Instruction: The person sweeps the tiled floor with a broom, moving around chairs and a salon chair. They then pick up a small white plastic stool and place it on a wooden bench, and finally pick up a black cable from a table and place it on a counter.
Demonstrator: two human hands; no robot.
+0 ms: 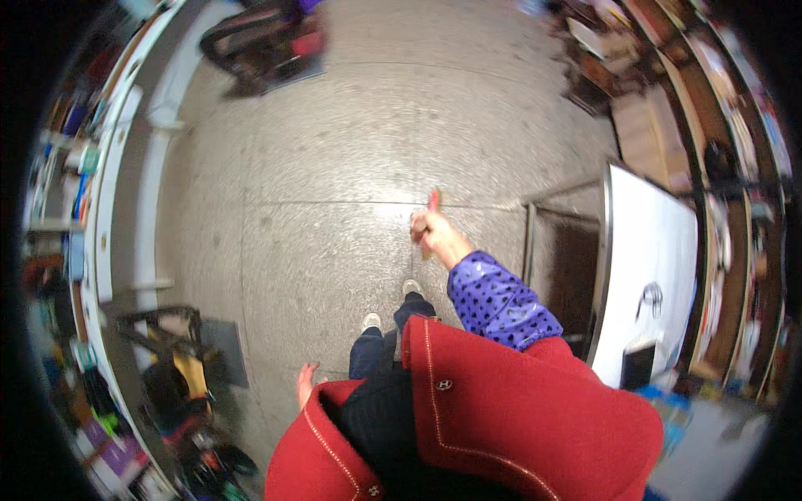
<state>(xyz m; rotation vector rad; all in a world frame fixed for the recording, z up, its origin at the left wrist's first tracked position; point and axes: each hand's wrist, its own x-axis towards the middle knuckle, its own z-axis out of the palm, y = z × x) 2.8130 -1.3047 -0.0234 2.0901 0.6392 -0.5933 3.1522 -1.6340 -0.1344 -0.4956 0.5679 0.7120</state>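
My right hand point(432, 230) is held out over the speckled floor point(326, 156), in a shiny purple-blue sleeve point(501, 300) with small dark hearts. Its fingers are curled and blurred. A slim reddish tip sticks out ahead of it and a yellowish bit behind; whether these are fingers or a held thing I cannot make out. Low at my left side, my left hand point(306, 383) shows spread fingers with nothing in them, its wrist covered by my red cape point(532, 426). Below are my dark trousers and pale shoes point(371, 322), one foot ahead of the other.
Beside me on the right stands a white-topped table point(645, 250) with a metal frame, carrying a cable point(650, 300) and a dark flat object point(639, 366). Filled shelves point(720, 150) and a cardboard box point(651, 131) lie beyond. Leftward are a long cluttered counter point(106, 250) and a chair point(169, 351).
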